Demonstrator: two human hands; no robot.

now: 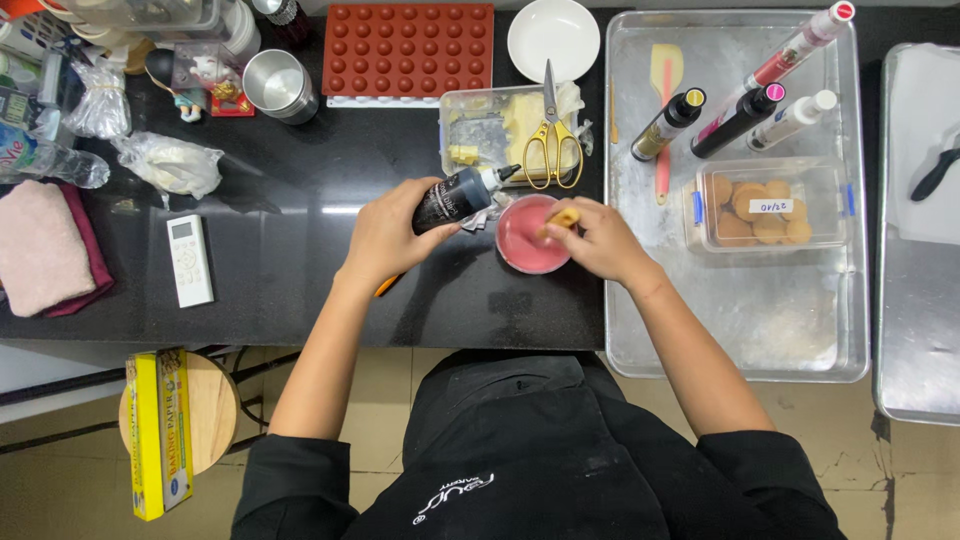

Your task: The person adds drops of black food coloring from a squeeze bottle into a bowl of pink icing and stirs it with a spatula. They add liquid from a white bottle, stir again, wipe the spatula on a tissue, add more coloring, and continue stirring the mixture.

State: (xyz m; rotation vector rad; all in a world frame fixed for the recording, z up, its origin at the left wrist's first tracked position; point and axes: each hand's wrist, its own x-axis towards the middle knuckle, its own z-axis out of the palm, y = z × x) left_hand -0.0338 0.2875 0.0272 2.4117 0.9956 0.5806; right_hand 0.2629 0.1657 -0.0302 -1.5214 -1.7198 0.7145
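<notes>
- my left hand point(385, 235) covers the black bottle's point(455, 197) base
- orange thing point(387, 285) under my wrist, mostly hidden
- right tray point(915, 330) cut off by edge
- pink bowl point(525, 240) contents unclear

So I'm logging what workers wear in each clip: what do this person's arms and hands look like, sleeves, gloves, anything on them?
Both hands are bare: the left hand and the right hand show no gloves, and no rings or watch can be seen. The forearms are uncovered. Black sleeves are pushed up to about the elbows, part of a black top with a small white logo on the chest.
</notes>
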